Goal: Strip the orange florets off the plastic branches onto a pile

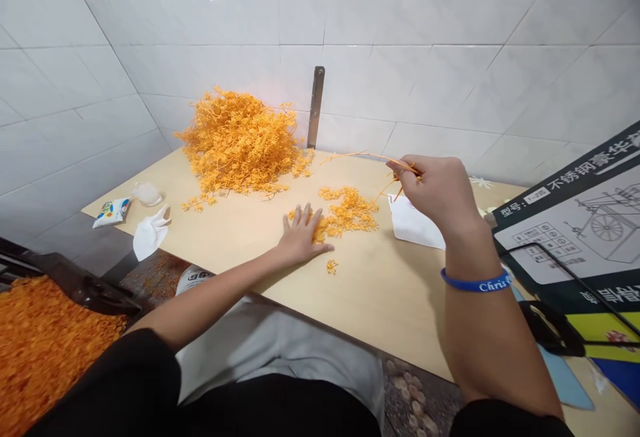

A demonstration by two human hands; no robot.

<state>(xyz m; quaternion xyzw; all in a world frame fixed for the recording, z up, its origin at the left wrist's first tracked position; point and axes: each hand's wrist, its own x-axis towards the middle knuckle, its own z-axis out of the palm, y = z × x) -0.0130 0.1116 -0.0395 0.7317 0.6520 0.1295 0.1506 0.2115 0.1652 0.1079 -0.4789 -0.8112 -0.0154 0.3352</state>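
Note:
My left hand [301, 237] lies on the table with its fingers spread, over the near edge of a small heap of orange flower bits [350, 210]. Above the table to the right, my right hand [435, 187] is closed around thin orange flower stems [370, 154]. One stem reaches left from the fist, and shorter ends poke out below it. Near my left thumb a single loose orange sprig [331, 266] rests on the wood. Behind my hands, against the wall, rises a big pile of orange dried flowers [240, 144].
A white paper sheet [415, 222] lies below my right hand. At right stands a printed dark box [575, 224]. A tissue pack [111, 212] and crumpled tissue [151, 232] sit at the table's left edge. Lower left, a container is full of orange bits [50, 337]. A metal bracket [316, 107] stands at the wall.

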